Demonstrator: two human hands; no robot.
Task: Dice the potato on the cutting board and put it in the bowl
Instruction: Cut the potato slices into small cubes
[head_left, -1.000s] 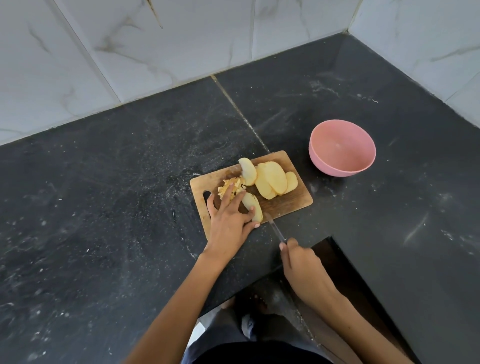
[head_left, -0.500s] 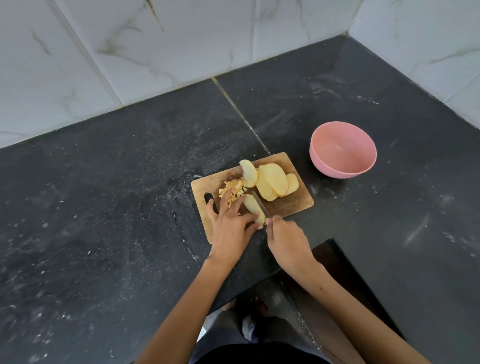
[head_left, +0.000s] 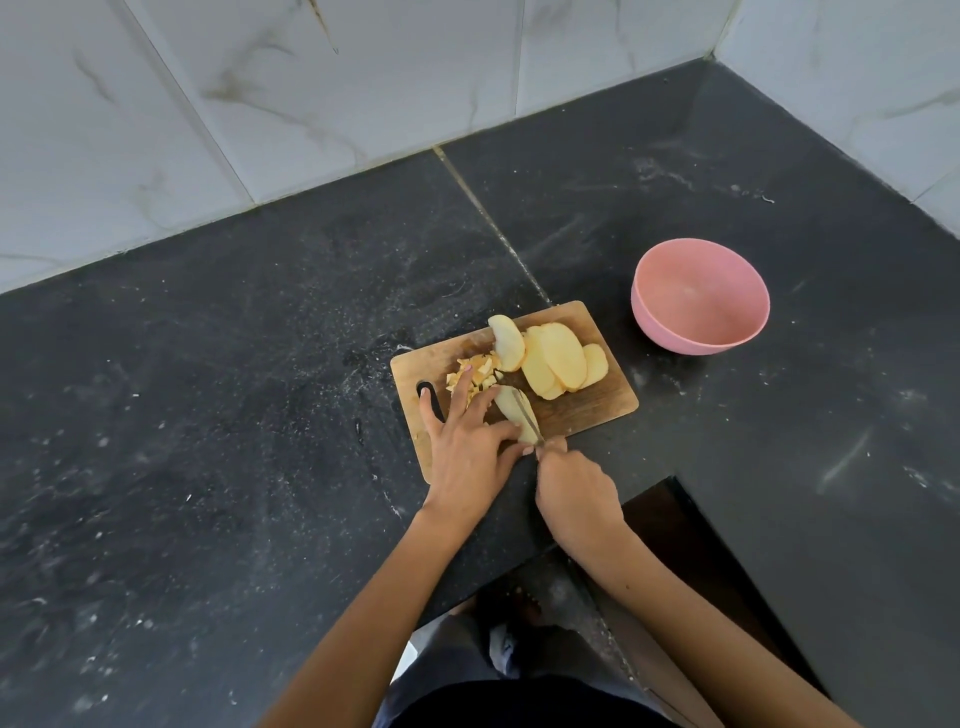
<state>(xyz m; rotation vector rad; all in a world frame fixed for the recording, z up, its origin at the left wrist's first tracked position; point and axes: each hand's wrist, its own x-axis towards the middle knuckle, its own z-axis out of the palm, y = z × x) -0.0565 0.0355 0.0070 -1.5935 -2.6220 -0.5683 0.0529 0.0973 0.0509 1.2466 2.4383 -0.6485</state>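
A person stands at a black speckled stone countertop (head_left: 218, 415) in a corner of white marble-patterned wall tiles (head_left: 322, 83), working over a small rectangular wooden cutting board (head_left: 587, 410). The left hand (head_left: 467, 447) lies flat on the near end of the board, fingers spread and straight, its thumb and forefinger pressing against a pale yellow peeled potato slice (head_left: 511, 410) to steady it. The right hand (head_left: 576, 488) has its fingers curled round the handle of a thin-bladed metal knife (head_left: 527, 415), the handle itself hidden inside the fist. The blade runs lengthwise across the held slice, its tip pointing toward the far side of the board.

Just beyond the fingertips of the left hand sits a small heap of diced potato pieces (head_left: 475, 371), some edged in orange-brown. Toward the right half of the board, several larger pale yellow potato slices (head_left: 556, 358) lean overlapping on one another, with one curved slice (head_left: 506, 340) at the board's far edge beside them. A dark oval handle hole (head_left: 428, 397) shows at the left end of the board, next to the little finger.

A round pink plastic bowl (head_left: 701, 301) stands on the countertop to the right of the board, close to its far corner but not touching it. No potato is visible inside it.
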